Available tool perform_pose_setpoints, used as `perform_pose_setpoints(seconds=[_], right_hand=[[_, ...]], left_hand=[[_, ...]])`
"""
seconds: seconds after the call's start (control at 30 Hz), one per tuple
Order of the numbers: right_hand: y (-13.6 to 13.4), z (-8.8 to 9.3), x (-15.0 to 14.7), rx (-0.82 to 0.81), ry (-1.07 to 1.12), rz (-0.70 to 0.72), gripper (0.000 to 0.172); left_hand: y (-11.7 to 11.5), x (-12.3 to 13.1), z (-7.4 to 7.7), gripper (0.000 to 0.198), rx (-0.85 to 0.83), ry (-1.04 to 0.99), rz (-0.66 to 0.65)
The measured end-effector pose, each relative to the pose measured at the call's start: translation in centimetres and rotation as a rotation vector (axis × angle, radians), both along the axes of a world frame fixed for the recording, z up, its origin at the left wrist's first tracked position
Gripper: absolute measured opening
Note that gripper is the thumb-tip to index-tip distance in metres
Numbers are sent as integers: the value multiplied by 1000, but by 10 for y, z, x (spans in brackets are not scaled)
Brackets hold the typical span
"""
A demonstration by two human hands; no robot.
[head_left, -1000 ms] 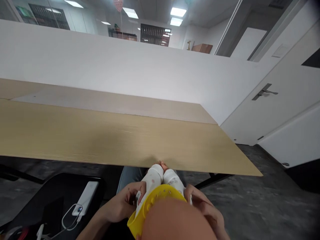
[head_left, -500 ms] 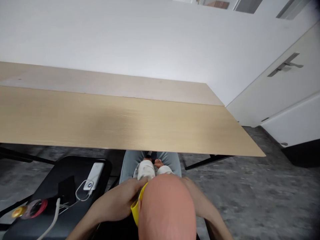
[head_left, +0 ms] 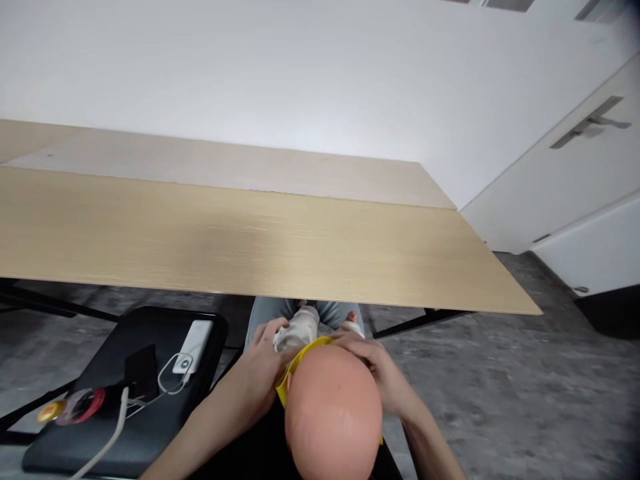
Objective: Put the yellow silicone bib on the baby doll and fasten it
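Our left hand (head_left: 261, 363) and right hand (head_left: 373, 361) curl in around the doll (head_left: 333, 410) between them; we cannot tell either grip. The white clothing (head_left: 303, 327) and yellow bib (head_left: 307, 349) look already on; any fastening left is hidden.

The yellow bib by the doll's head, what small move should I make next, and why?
Perhaps tilt the doll's head gently aside. It seems to hide much of the yellow bib, leaving only edges showing, and blocks part of your right hand, so how the bib sits can't be seen. Your left hand is at the white clothing.
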State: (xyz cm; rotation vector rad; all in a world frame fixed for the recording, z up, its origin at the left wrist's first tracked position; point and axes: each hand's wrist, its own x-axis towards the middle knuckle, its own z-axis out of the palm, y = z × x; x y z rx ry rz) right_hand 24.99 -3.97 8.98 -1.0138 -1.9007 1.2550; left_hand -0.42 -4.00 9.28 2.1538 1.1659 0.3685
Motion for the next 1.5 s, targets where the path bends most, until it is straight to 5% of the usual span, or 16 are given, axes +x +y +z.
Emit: perform_pose_setpoints(seconds=[0.13,0.33,0.47,0.83,1.13,1.33,1.5], right_hand=[[6,-1,-4,-299,132,25,23],[17,-11,-4,-310,46,6,20],[22,-16,-7,-343,66,55,21],[22,-2,-5,-183,30,7,17],[37,-18,6,-390,254,3,7],[49,-2,-10,-500,78,35,22],[55,-6,-20,-405,-12,131,32]], left_hand=[[3,5,10,49,-123,-131,-79],[10,8,22,33,-320,-392,13],[18,11,23,31,-421,-320,43],[22,-2,19,21,-405,-377,-138],[21,19,10,28,-464,-485,41],[20,32,5,27,-418,-475,121],[22,40,-4,30,-330,-410,160]])
